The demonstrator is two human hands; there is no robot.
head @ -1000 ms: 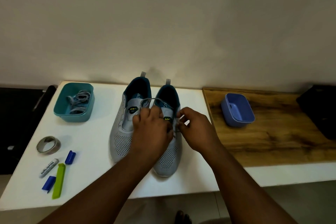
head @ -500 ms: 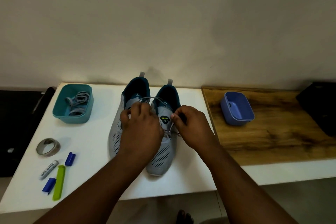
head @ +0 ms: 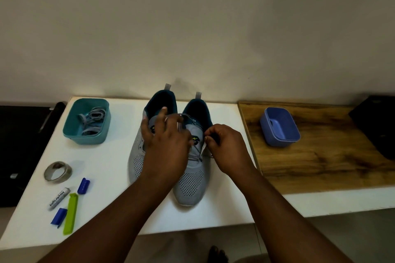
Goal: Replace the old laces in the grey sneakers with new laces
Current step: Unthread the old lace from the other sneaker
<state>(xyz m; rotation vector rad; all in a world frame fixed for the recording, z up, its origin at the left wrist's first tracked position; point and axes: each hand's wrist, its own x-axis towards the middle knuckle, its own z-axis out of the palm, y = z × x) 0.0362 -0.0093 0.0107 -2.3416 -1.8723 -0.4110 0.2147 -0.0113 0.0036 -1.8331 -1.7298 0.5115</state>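
Head view: pair of grey sneakers on white table (head: pixel 111 209), toes toward person, heels at wall. Right sneaker (head: pixel 192 168) is being worked; left sneaker (head: pixel 136 156) partly hidden under left hand (head: pixel 165 147). Left hand fingers spread and fairly straight over the tongues, lace (head: pixel 196 155) looped across them, likely bracing shoe and keeping lace taut; no clear grasp seen. Right hand (head: pixel 227 148) curled, pinching lace end at right-side eyelets, probably to pull it out. Teal tub (head: pixel 70 130) left holds grey laces (head: pixel 92 120), likely the new ones. Empty blue tub (head: pixel 280 127) on wooden board (head: pixel 320 166), maybe for old laces. Tape roll (head: pixel 57 172), marker (head: pixel 58 198), clips nearby, unused.
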